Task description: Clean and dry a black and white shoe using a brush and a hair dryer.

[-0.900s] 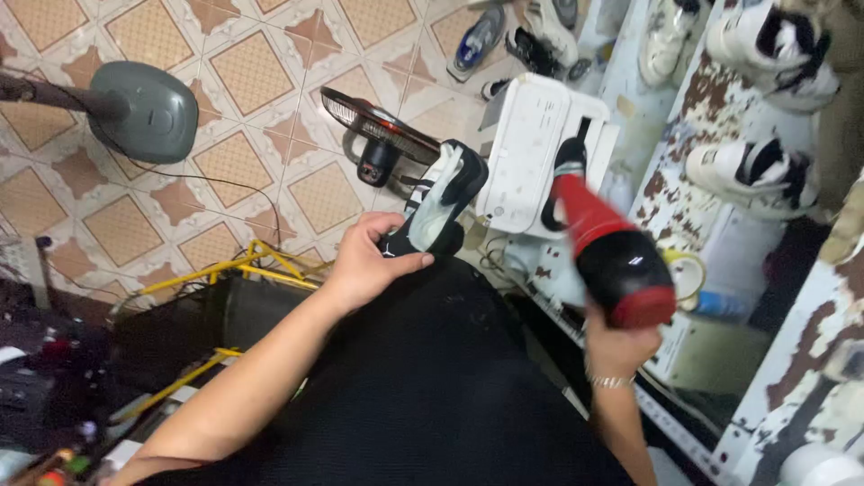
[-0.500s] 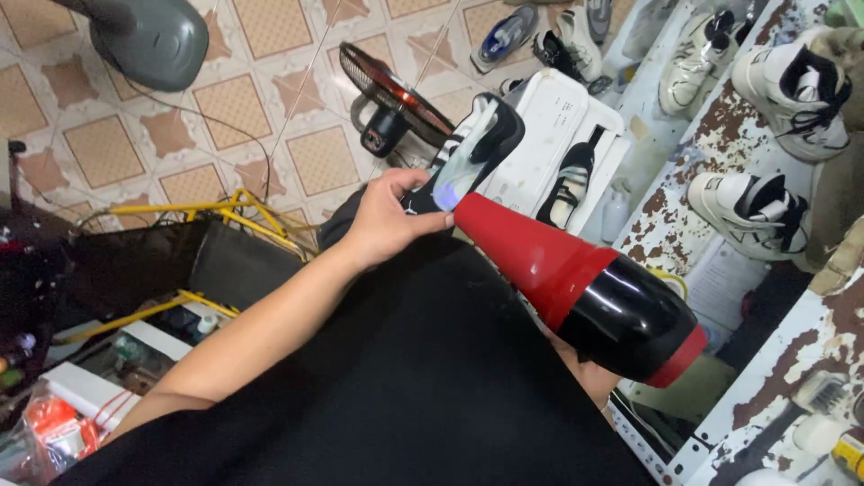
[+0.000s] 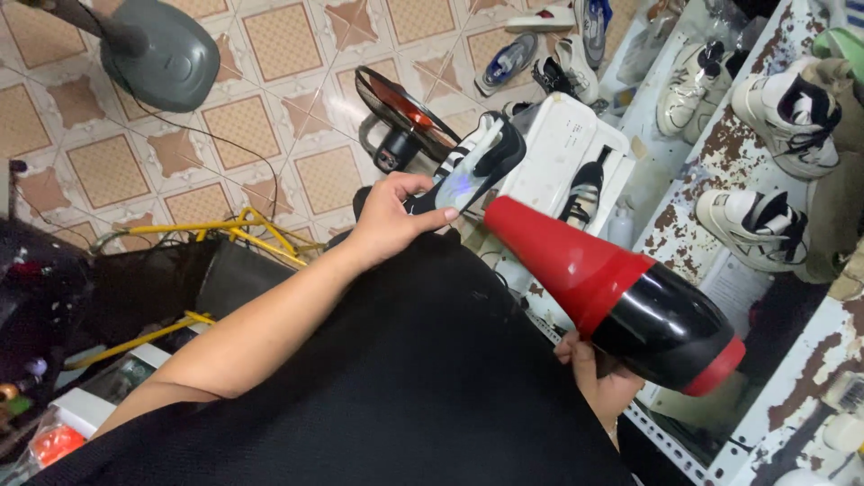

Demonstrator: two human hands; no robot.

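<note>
Head view, looking down over a black-clothed lap to a tiled floor [image 3: 270, 108]. The left hand [image 3: 389, 219] has its grip closed around the heel end of a black-and-white sneaker [image 3: 472, 166], held up sole toward the camera, with the toe pointing away toward a white box [image 3: 562, 144]. The right hand [image 3: 598, 378], low at the right and largely hidden, has its grip closed on the handle of a red-and-black hair dryer [image 3: 621, 292]. The dryer's red nozzle tapers up and left, its tip just beside the sneaker's sole, close to the left fingers; whether it touches the shoe cannot be told.

A second black-and-white shoe [image 3: 585, 193] lies on the white box, just beyond the nozzle. On the floor beyond the sneaker lies a black fan [image 3: 405, 117] with a red centre, and the grey base of a stand [image 3: 162, 54] sits at upper left. More sneakers [image 3: 751, 225] stand on the worn, rust-flecked shelves [image 3: 720, 135] at right. A yellow metal frame [image 3: 207, 229] lies at left.
</note>
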